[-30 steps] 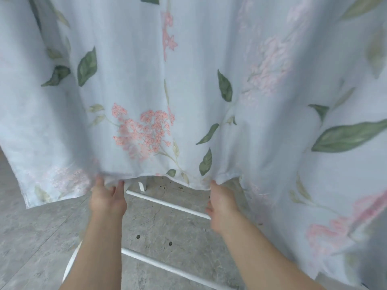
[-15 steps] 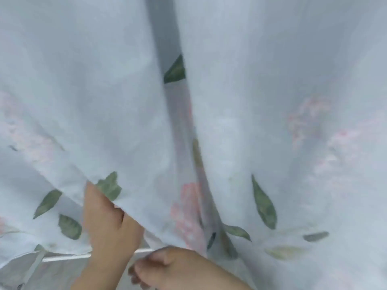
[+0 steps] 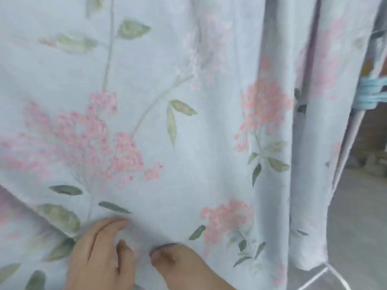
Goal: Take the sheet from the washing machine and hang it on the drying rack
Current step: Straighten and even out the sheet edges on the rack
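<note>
Around the grip, low on the hanging cloth: the pale blue sheet printed with pink flower sprays and green leaves (image 3: 188, 143) hangs in vertical folds above and to the right of both hands. By my read it's already draped over the drying rack, though the top bar is out of frame. Left hand (image 3: 98, 254) lies flat on the sheet face, fingers nearly straight, gripping nothing. Right hand (image 3: 188, 268), just beside it, has fingertips (image 3: 161, 257) curled at the lower hem, apparently pinching it, but blur softens that. Below-right of the grip, a thin white metal rack tube (image 3: 326, 273) shows under the hem. Up and far right is a bunch of light blue plastic hangers (image 3: 370, 95), with grey floor (image 3: 360, 216) beyond. Step: spread-and-smooth, hang mostly done. Next move: tug the hem down and outward to flatten the bunched folds right of the grip, and keep the hem off the floor.
</note>
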`<state>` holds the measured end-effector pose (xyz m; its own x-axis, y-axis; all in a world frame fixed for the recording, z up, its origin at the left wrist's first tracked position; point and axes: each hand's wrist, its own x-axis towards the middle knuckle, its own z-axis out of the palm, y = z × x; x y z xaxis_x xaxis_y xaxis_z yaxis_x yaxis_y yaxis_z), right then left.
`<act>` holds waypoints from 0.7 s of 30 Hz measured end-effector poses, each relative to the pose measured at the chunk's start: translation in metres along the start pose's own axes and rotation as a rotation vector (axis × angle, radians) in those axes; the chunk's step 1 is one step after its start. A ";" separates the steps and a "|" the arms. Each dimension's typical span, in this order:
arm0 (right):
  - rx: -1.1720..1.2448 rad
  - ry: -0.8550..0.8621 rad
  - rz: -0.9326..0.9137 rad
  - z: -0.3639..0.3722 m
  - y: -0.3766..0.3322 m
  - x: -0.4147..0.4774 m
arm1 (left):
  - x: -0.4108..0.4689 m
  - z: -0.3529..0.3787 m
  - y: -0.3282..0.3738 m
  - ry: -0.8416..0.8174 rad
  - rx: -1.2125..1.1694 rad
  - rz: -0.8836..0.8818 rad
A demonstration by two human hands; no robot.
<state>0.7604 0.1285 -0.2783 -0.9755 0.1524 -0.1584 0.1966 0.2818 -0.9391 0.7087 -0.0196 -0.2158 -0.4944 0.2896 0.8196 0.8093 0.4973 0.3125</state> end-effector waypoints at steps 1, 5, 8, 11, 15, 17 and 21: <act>-0.091 0.139 -0.019 0.004 -0.015 -0.019 | 0.009 -0.002 0.014 0.005 0.023 0.042; 0.114 0.293 -0.014 -0.056 -0.117 -0.057 | 0.104 -0.031 0.073 -0.094 -0.033 0.165; 0.239 0.410 0.009 -0.106 -0.182 -0.077 | 0.161 -0.057 0.116 -0.164 -0.070 0.246; 0.268 0.578 -0.032 -0.154 -0.235 -0.097 | 0.217 -0.067 0.153 -0.220 -0.100 0.265; 0.283 0.780 -0.135 -0.207 -0.281 -0.131 | 0.265 -0.071 0.201 -0.251 -0.143 0.378; 0.281 0.849 -0.174 -0.230 -0.292 -0.150 | 0.282 -0.066 0.228 -0.236 -0.161 0.419; 0.325 0.982 -0.211 -0.280 -0.295 -0.184 | 0.307 -0.040 0.284 -0.209 -0.185 0.500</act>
<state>0.9092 0.2826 0.1132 -0.4501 0.8707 0.1979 -0.1453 0.1472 -0.9784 0.7988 0.1777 0.1439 -0.0743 0.6175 0.7831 0.9936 0.1124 0.0056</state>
